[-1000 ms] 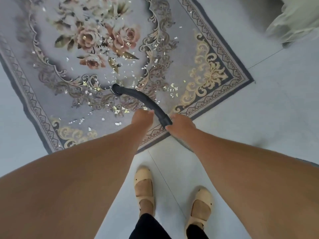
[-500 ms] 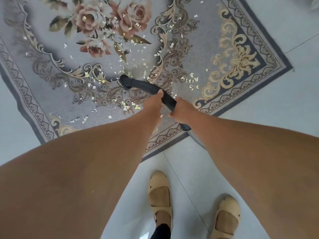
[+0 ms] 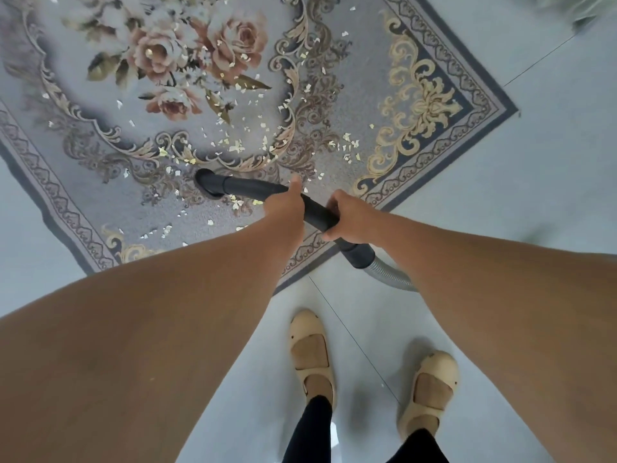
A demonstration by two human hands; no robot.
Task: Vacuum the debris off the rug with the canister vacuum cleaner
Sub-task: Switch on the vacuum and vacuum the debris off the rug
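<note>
A grey floral rug (image 3: 334, 105) lies on the tiled floor, strewn with small pale and yellowish debris flakes (image 3: 233, 145). A black vacuum nozzle tube (image 3: 240, 187) points left, and its round mouth (image 3: 205, 183) sits low over the rug's scroll border. My left hand (image 3: 285, 207) grips the tube near its middle. Behind it, my right hand (image 3: 347, 215) grips the curved handle end. A ribbed grey hose (image 3: 387, 274) runs off to the right from the tube's black collar. The canister itself is out of view.
Pale floor tiles (image 3: 534, 162) surround the rug. My two feet in beige shoes (image 3: 312, 352) stand on the tiles just short of the rug's near edge. A pale green object (image 3: 581, 8) shows at the top right corner.
The nozzle mouth has drawn back toward me along the rug, from the inner field to the scroll border. Both hands kept their grip on the tube.
</note>
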